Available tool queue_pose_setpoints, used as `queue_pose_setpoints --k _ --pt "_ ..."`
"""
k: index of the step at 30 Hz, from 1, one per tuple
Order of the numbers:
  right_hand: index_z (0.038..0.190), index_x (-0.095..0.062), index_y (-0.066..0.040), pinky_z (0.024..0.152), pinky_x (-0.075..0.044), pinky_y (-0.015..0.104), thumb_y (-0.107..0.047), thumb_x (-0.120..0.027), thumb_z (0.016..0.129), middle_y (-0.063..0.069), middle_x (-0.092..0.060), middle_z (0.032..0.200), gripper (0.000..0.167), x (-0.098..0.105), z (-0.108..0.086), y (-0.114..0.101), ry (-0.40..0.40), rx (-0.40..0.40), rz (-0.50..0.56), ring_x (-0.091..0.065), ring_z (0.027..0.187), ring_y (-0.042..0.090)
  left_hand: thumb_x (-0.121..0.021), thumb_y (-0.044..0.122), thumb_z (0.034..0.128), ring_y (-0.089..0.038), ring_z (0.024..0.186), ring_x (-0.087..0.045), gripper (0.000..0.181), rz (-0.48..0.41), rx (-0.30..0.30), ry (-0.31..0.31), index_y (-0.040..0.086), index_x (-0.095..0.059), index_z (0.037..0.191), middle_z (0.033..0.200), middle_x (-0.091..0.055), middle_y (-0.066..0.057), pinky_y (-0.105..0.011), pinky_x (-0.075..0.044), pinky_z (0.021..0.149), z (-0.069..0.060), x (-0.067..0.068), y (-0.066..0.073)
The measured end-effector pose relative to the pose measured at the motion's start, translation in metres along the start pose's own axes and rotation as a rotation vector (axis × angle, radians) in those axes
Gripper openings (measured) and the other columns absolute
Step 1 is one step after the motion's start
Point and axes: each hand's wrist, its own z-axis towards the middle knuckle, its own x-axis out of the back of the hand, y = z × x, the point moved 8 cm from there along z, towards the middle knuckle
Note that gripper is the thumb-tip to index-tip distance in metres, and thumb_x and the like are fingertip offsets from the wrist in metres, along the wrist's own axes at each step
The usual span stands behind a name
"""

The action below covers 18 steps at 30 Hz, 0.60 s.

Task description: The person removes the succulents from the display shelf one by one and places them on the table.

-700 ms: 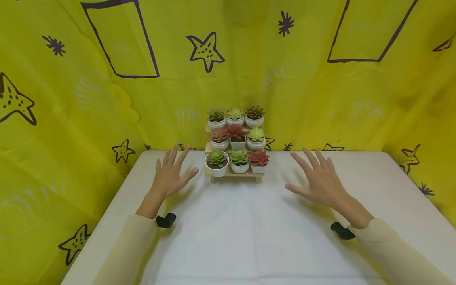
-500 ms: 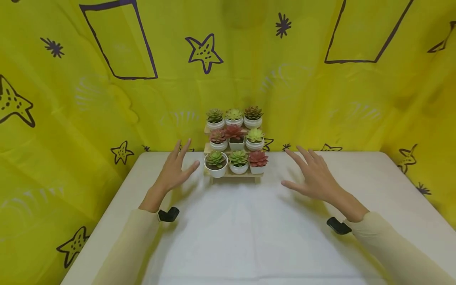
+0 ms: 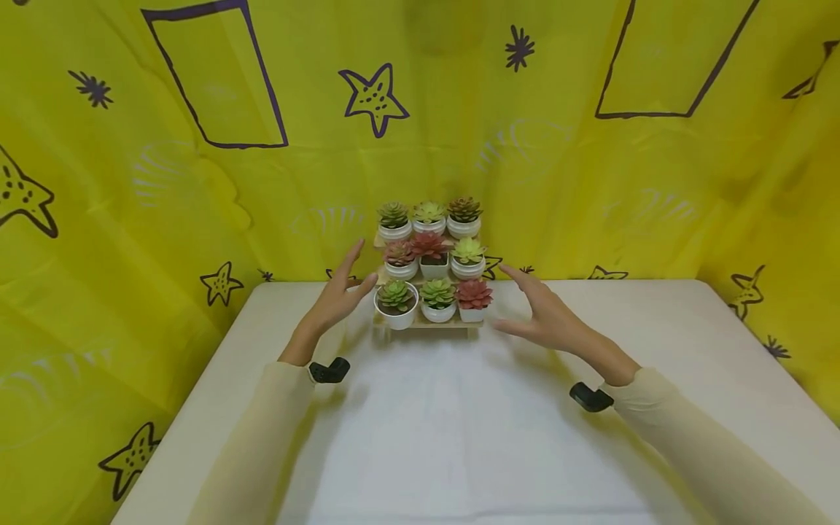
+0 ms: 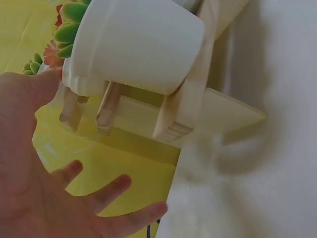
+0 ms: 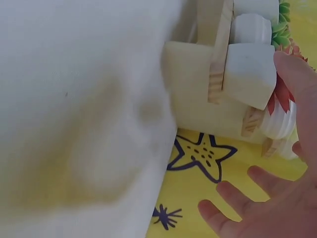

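Several small succulents in white pots stand in three rows on a tiered wooden stand. My left hand is beside the stand's left side, fingers extended and thumb toward the round pot at the front left. In the left wrist view that hand has its fingers spread by the stand's end. My right hand is off the stand's right side, near the red succulent; in the right wrist view the hand has spread fingers beside the white square pot. Neither hand holds anything.
The stand is near the back edge of a white table. Behind it hangs a yellow cloth with starfish drawings. Each wrist carries a small black device, the left one and the right one.
Both hands have moved inward toward the stand from either side, the left to the right and slightly farther back, the right to the left. The potted plants stay on the stand.
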Motion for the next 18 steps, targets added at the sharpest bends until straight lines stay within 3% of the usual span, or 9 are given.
queue_pose_setpoints --k 4,8,13,18 --pt "0.164 -0.022 -0.012 0.098 -0.044 0.069 -0.026 -0.083 0.089 0.023 -0.039 0.158 0.097 -0.009 0.005 0.001 -0.005 -0.037 0.081 -0.053 0.128 0.050 -0.050 0.034 0.1095 -0.056 0.140 -0.036 0.073 -0.182 0.086 -0.070 0.038 -0.003 0.165 0.170 -0.005 -0.016 -0.071 -0.050 0.087 0.003 -0.007 -0.004" --pt "0.162 -0.023 -0.016 0.096 -0.047 0.065 -0.025 -0.082 0.090 0.022 -0.047 0.153 0.093 -0.015 0.009 0.003 -0.014 -0.083 0.156 -0.059 0.122 0.047 -0.050 0.034 0.1096 -0.055 0.139 -0.039 0.073 -0.316 0.148 -0.105 0.047 -0.003 0.163 0.168 -0.010 -0.015 -0.070 -0.051 0.084 0.008 -0.012 -0.006" --pt "0.158 -0.029 -0.013 0.093 -0.050 0.060 -0.025 -0.081 0.091 0.020 -0.050 0.149 0.085 -0.019 0.011 0.004 -0.017 -0.146 0.238 -0.061 0.119 0.043 -0.051 0.036 0.1092 -0.051 0.142 -0.037 0.071 -0.369 0.189 -0.137 0.051 -0.004 0.161 0.166 -0.019 -0.014 -0.072 -0.050 0.085 0.013 -0.019 -0.007" --pt "0.153 -0.037 -0.009 0.089 -0.054 0.054 -0.023 -0.081 0.092 0.021 -0.056 0.141 0.076 -0.022 0.014 0.005 -0.025 -0.166 0.286 -0.063 0.116 0.041 -0.050 0.036 0.1094 -0.050 0.145 -0.033 0.070 -0.362 0.181 -0.147 0.049 -0.006 0.162 0.165 -0.020 -0.015 -0.076 -0.046 0.087 0.016 -0.022 -0.006"
